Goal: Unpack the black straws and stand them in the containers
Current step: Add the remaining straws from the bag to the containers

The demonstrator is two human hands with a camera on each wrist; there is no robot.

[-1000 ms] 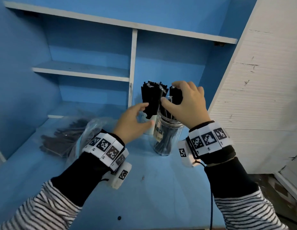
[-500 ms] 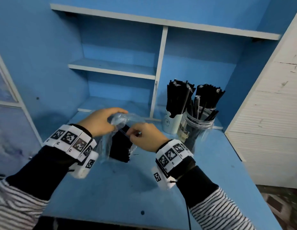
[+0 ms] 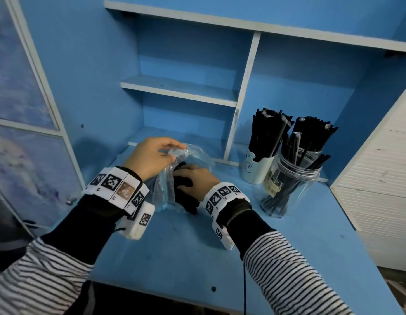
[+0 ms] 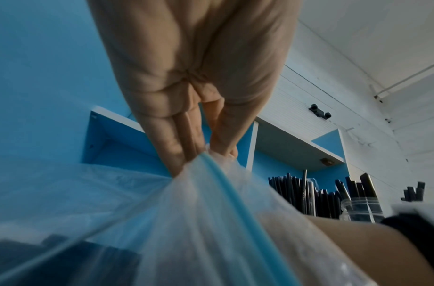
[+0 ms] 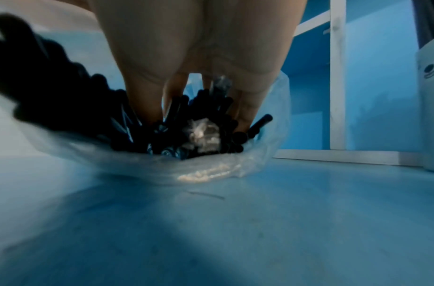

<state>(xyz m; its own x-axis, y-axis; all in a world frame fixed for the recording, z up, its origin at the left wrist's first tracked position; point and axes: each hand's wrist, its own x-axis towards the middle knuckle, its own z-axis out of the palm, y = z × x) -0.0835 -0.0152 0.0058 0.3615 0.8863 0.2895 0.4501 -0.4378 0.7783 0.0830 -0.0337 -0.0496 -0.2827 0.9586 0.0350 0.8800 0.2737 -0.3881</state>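
A clear plastic bag (image 3: 195, 155) lies on the blue desk (image 3: 174, 258) with loose black straws (image 3: 186, 196) inside. My left hand (image 3: 169, 151) pinches the bag's rim (image 4: 206, 156) and holds it up. My right hand (image 3: 189, 177) reaches into the bag's mouth, and its fingers (image 5: 147, 100) dig in among the straw ends (image 5: 186, 135) and close round a bunch. At the right stand a white face cup (image 3: 254, 169) and a clear jar (image 3: 290, 192), both holding upright black straws (image 3: 269, 130).
A blue shelf unit (image 3: 181, 89) with a white divider (image 3: 240, 103) backs the desk. A white panelled wall (image 3: 383, 189) closes the right side, close to the jar. A pale cabinet door (image 3: 22, 133) stands at the left.
Both hands have left the jar and come to the bag at centre. The left hand has taken the bag's rim, and the right hand has since gone inside onto the straws.
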